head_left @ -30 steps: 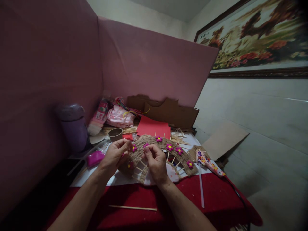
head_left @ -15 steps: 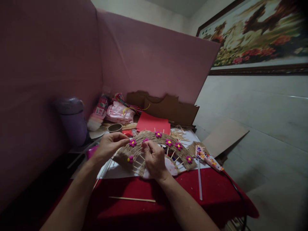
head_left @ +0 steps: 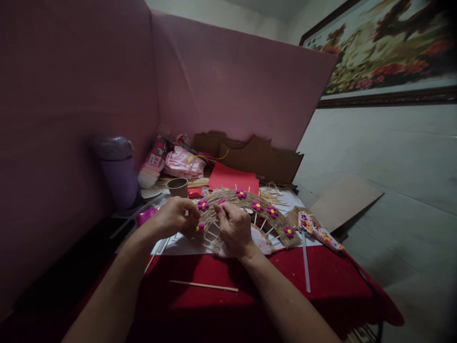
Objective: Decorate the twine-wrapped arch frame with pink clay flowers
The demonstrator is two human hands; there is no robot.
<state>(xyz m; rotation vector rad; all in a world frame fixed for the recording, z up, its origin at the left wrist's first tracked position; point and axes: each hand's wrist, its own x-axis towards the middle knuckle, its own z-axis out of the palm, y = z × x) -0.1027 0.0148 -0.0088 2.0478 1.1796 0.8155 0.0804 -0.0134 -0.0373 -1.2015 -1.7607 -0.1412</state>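
Observation:
A fan-shaped arch wrapped in brown twine (head_left: 228,194) lies on the white sheet, with thin sticks as its ribs. Several magenta flowers with yellow centres (head_left: 257,206) dot the twine. My left hand (head_left: 175,215) is at the arch's left end, fingers curled together between the upper-left flower (head_left: 203,205) and the lower-left flower (head_left: 200,227). Anything in that pinch is too small to make out. My right hand (head_left: 234,227) is closed over the arch's middle, its thumb and finger pinched just below a partly hidden flower (head_left: 222,201). What it holds is hidden.
A flowered glue gun (head_left: 317,231) lies at the right, with a clear glue stick (head_left: 306,262) nearby. One wooden stick (head_left: 203,286) rests on the red cloth (head_left: 285,305). Behind are red paper (head_left: 233,177), a cardboard tube (head_left: 177,187) and a purple tumbler (head_left: 119,174).
My left hand has dropped slightly and moved right, from beside the upper-left flower toward the lower-left one, its fingers more curled. My right hand keeps its pinch. The whole view has shifted a little.

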